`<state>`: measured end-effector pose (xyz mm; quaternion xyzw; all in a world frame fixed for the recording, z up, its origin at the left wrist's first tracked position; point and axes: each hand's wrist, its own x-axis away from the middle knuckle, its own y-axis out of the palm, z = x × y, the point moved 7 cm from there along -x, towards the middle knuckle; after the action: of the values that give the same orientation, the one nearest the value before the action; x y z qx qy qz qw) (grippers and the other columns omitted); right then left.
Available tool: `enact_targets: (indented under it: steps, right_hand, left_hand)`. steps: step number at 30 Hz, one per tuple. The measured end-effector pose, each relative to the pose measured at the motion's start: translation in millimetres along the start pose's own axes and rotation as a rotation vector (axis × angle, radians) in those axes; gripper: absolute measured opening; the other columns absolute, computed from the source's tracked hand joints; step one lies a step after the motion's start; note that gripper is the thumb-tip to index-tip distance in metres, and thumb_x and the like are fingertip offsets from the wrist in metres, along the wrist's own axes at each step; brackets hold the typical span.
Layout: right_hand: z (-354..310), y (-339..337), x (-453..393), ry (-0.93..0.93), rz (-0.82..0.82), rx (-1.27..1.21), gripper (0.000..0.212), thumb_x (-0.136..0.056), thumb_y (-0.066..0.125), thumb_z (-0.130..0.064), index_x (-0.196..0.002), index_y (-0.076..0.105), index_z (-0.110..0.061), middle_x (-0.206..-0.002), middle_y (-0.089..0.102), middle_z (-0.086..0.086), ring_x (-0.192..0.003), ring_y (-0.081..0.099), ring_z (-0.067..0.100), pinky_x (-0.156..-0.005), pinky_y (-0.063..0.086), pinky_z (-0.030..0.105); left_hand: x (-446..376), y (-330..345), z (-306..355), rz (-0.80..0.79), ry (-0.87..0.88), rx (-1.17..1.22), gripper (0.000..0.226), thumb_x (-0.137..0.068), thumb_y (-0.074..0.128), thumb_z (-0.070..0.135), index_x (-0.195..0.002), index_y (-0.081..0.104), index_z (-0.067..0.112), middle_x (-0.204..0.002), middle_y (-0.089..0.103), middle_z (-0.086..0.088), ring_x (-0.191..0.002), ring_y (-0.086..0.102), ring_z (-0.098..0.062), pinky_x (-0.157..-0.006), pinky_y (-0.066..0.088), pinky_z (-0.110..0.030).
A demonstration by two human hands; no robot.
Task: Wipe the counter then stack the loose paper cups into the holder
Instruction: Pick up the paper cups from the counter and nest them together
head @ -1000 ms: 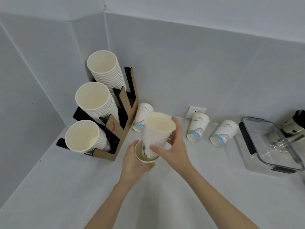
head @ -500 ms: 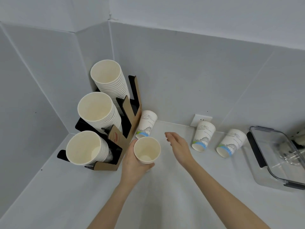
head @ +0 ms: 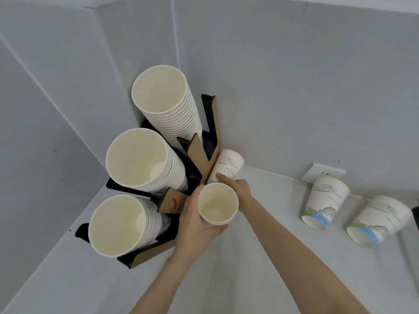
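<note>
Now the right hand (head: 240, 191), free and open 0.5 s ago, has reached far-left to the upside-down white printed paper cup (head: 227, 165) standing just beside the black-and-brown cardboard cup holder (head: 205, 152); its fingers (head: 223, 177) touch the cup wall but I cannot tell if they have closed on it. The left hand (head: 197, 223) still wraps the nested white paper cups (head: 216, 206), mouth up, near the holder's right side. So collecting goes on: 1 more loose cup about to join. 2 more printed cups (head: 324, 206) stand inverted at right on the grey table (head: 260, 268), well apart. Cup print shows line art, blue-green bands and small text, unreadable. Holder flap bears a red mark, illegible.
</note>
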<state>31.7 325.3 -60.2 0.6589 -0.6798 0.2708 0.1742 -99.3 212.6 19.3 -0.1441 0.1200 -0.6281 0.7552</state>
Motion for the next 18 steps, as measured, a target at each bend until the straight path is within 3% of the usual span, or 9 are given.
enact_targets:
  steps: [4,8,11,14,16,18]
  right_hand:
    - [3,7,-6,0.005,0.011,-0.055,0.055,-0.060,0.077,-0.038,-0.097,0.067,0.001,-0.095,0.072,0.018,-0.086,0.069,0.033,-0.083,0.057,0.044]
    - [-15,-6,6,-0.090,0.056,-0.059,0.042,-0.065,0.075,-0.034,-0.090,0.070,0.000,-0.088,0.072,0.015,-0.080,0.070,0.029,-0.072,0.056,0.037]
    - [-39,-22,29,-0.195,0.058,-0.145,0.036,-0.068,0.075,-0.023,-0.095,0.066,-0.002,-0.094,0.071,0.014,-0.084,0.069,0.027,-0.082,0.057,0.041]
    - [-73,-37,67,-0.378,0.031,-0.198,0.041,-0.069,0.075,-0.015,-0.106,0.060,-0.005,-0.102,0.069,0.009,-0.089,0.068,0.020,-0.080,0.055,0.032]
    - [-93,-42,100,-0.536,-0.026,-0.222,0.042,-0.063,0.074,-0.010,-0.102,0.060,-0.013,-0.097,0.069,0.001,-0.087,0.067,0.010,-0.073,0.054,0.021]
    - [-100,-40,128,-0.661,-0.099,-0.148,0.037,-0.061,0.074,-0.006,-0.094,0.065,-0.018,-0.087,0.072,-0.010,-0.083,0.068,0.002,-0.067,0.052,0.014]
  left_hand:
    - [-2,-1,-2,0.023,0.021,-0.015,0.094,-0.049,0.087,0.022,-0.122,0.033,0.045,-0.119,0.044,0.034,-0.112,0.039,0.019,-0.089,0.033,0.002]
    - [-2,1,-4,0.016,0.012,-0.005,0.097,-0.048,0.087,0.019,-0.130,0.036,0.028,-0.129,0.049,0.012,-0.120,0.043,-0.005,-0.099,0.041,-0.026]
    - [-2,0,-3,0.017,0.026,0.002,0.097,-0.048,0.087,0.018,-0.131,0.037,0.025,-0.131,0.050,0.007,-0.121,0.045,-0.008,-0.101,0.042,-0.031]
    - [-1,0,-2,0.000,0.028,0.031,0.092,-0.048,0.086,0.014,-0.127,0.040,0.026,-0.123,0.052,0.014,-0.115,0.046,-0.004,-0.095,0.040,-0.019]
    - [0,0,1,-0.002,0.023,0.044,0.086,-0.049,0.086,0.011,-0.120,0.041,0.029,-0.114,0.051,0.024,-0.108,0.046,0.001,-0.087,0.034,-0.001]
    - [1,-1,5,0.008,0.022,0.056,0.087,-0.049,0.085,0.008,-0.117,0.037,0.036,-0.107,0.046,0.033,-0.099,0.044,0.007,-0.077,0.031,0.009]
